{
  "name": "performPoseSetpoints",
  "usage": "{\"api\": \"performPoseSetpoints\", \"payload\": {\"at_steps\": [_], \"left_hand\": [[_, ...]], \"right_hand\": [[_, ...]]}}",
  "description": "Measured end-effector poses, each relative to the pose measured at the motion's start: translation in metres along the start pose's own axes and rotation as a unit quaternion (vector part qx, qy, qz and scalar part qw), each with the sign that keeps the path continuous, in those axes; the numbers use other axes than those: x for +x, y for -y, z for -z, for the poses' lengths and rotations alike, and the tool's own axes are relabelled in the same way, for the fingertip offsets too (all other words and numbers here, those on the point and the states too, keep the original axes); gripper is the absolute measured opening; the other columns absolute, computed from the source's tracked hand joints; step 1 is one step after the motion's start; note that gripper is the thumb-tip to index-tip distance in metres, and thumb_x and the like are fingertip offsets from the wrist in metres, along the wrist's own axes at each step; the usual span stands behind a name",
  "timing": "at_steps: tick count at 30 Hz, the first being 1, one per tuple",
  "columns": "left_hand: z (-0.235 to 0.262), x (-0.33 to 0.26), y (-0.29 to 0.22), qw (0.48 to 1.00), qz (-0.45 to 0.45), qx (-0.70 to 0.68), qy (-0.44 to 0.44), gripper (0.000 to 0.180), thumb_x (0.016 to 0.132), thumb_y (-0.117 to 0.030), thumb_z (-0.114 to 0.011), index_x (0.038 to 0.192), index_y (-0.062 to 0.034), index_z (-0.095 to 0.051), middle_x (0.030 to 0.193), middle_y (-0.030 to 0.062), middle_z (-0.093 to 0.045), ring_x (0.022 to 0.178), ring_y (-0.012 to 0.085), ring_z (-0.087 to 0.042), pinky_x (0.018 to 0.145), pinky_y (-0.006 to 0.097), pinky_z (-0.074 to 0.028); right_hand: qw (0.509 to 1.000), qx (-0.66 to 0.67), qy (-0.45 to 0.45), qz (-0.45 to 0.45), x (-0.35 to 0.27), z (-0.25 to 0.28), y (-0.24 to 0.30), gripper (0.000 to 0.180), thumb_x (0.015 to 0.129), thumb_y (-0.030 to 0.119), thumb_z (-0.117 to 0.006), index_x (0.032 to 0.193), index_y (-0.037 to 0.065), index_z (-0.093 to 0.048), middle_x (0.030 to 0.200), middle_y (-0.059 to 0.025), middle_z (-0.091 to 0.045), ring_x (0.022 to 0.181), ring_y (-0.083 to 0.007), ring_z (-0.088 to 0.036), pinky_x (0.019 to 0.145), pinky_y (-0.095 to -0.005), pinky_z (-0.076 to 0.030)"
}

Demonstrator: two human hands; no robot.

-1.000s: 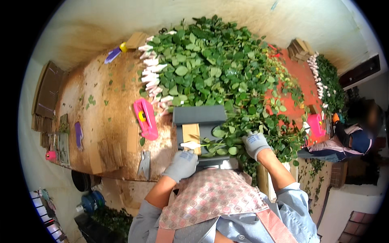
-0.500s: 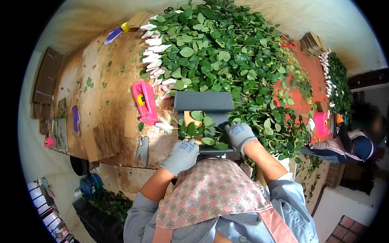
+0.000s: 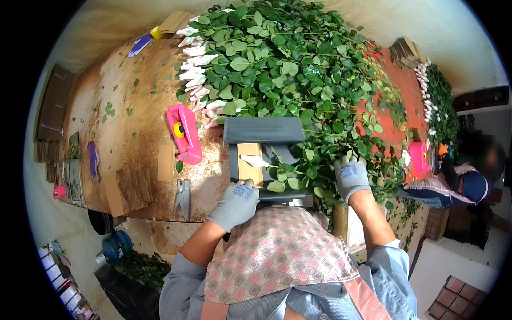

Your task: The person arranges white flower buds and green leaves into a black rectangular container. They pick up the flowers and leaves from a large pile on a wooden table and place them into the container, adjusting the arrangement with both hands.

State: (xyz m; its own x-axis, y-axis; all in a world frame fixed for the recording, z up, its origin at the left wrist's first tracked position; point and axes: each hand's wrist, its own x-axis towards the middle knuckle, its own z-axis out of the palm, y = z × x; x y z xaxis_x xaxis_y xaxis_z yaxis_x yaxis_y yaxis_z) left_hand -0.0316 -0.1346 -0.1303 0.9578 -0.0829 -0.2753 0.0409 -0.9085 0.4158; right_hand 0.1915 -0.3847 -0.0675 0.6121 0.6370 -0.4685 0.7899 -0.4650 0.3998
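One pale rose (image 3: pixel 255 161) with a wrapped-looking white bud lies across a cardboard strip (image 3: pixel 247 151) in a dark grey ribbed stand (image 3: pixel 264 130). Its leafy stem runs rightward over the stand. My right hand (image 3: pixel 352 175), in a grey glove, is closed among the leaves at the stem end; the grip itself is partly hidden. My left hand (image 3: pixel 234 202), gloved too, has curled fingers at the near end of the cardboard strip, against the stand's near left corner. A grey metal stapler-like tool (image 3: pixel 183 199) lies left of that hand.
A large pile of roses (image 3: pixel 288 69) covers the table beyond the stand, buds to the left. Left of it sit a pink tape dispenser (image 3: pixel 184 136), stacked cardboard (image 3: pixel 133 186) and a purple glove (image 3: pixel 93 161). Another person (image 3: pixel 466 184) works at the far right.
My right hand has moved right, and the rose has slid right with it, bringing its bud over the cardboard. My left hand has stayed by the stand's near left corner.
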Motion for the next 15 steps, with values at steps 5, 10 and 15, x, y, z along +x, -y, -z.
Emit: {"api": "performPoseSetpoints", "payload": {"at_steps": [5,10,15], "left_hand": [[0.000,-0.008,-0.001,1.000,0.011,0.001,-0.022,0.020,0.087,-0.020,-0.068,0.097,-0.0027,-0.066,0.112,0.0183,-0.068,0.097,0.0360,-0.066,0.084,0.047,-0.054],[-0.001,-0.006,0.000,1.000,0.025,-0.006,-0.002,0.032,0.090,-0.022,-0.067,0.114,-0.0022,-0.066,0.125,0.0214,-0.067,0.107,0.0381,-0.066,0.091,0.048,-0.054],[0.030,-0.009,0.009,0.974,0.002,-0.225,0.019,0.039,0.094,-0.027,-0.067,0.124,-0.0023,-0.066,0.115,0.0185,-0.069,0.101,0.0357,-0.068,0.089,0.043,-0.054]], "right_hand": [[0.946,0.259,-0.186,0.058,0.023,0.071,0.056,0.027,0.084,0.017,-0.072,0.107,0.007,-0.062,0.103,-0.0145,-0.065,0.097,-0.0336,-0.065,0.081,-0.0447,-0.053],[0.921,0.324,-0.140,0.163,0.079,0.047,0.137,0.024,0.093,0.020,-0.064,0.112,0.007,-0.059,0.100,-0.0153,-0.069,0.092,-0.0350,-0.070,0.077,-0.0458,-0.056],[0.887,0.333,-0.089,0.306,0.083,0.037,0.140,0.025,0.098,0.018,-0.055,0.119,0.006,-0.059,0.099,-0.0148,-0.072,0.092,-0.0348,-0.072,0.075,-0.0461,-0.057]]}}
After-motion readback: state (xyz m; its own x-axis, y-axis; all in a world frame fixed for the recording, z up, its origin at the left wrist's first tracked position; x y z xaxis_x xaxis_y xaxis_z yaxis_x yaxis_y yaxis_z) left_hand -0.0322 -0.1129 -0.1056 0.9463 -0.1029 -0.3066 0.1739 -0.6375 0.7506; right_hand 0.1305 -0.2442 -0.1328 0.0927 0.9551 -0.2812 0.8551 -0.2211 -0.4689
